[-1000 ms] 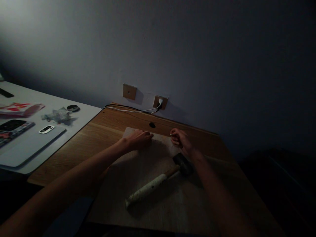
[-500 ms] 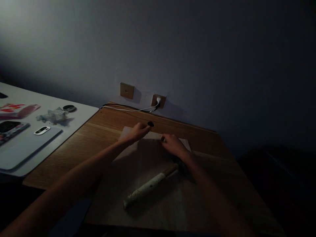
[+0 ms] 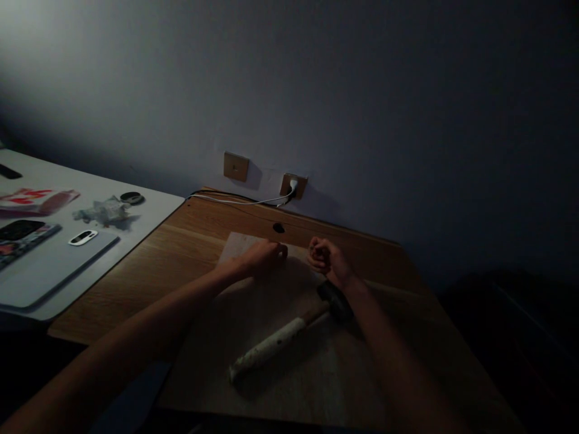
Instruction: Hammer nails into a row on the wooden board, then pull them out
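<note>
My left hand [image 3: 268,257] is low over the far part of a pale wooden board [image 3: 275,307], with its fingers bent together and the fingertips mostly hidden. Across a small gap, my right hand [image 3: 329,260] is curled into a fist with the palm side turned up and inward. Something small may be inside it, but the dim light keeps me from making it out. A hammer [image 3: 271,345] lies diagonally on the board, its dark head just below my right wrist and its pale, worn handle pointing toward the near left.
A wooden desk [image 3: 149,265] carries the board. On the white table [image 3: 158,208] at left are a luggage-scale-like flat grey slab [image 3: 58,271], crumpled plastic [image 3: 108,211], a dark round object [image 3: 132,198] and a red-and-white packet [image 3: 40,202]. Cables run to a wall socket [image 3: 294,185].
My left hand has come nearer and slightly right, away from the desk's dark hole. My right hand has moved a little right and rolled palm-up, uncovering the hammer head. The view has shifted slightly.
</note>
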{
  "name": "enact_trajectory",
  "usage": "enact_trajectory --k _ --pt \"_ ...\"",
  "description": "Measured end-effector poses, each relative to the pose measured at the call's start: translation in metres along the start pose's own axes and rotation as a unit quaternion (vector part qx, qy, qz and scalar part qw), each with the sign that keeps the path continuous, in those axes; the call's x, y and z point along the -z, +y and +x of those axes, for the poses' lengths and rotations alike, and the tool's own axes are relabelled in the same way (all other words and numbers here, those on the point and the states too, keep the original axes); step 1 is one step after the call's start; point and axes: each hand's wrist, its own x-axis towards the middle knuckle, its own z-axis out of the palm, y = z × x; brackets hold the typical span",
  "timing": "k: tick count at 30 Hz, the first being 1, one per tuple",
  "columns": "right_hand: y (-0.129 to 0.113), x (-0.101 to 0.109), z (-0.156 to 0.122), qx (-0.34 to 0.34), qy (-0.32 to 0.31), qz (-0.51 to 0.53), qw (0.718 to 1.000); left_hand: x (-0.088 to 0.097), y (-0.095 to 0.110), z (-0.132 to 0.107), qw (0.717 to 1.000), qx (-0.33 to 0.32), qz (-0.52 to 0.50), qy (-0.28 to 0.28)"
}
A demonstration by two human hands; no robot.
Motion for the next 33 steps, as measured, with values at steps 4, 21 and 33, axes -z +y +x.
enact_trajectory --k 4,21,33 --pt "0.005 0.006 -0.002 -0.002 -0.007 0.010 1.000 0.003 0.004 0.001 0.997 -0.050 0.065 -0.011" --pt "0.006 -0.003 0.002 0.002 -0.114 -0.283 0.952 0.009 0.000 0.005 0.666 0.189 -0.721 0.025" --pt "-0.016 -0.011 -0.004 0.056 -0.154 -0.331 0.929 -0.005 0.003 -0.003 0.642 0.242 -0.727 0.026"
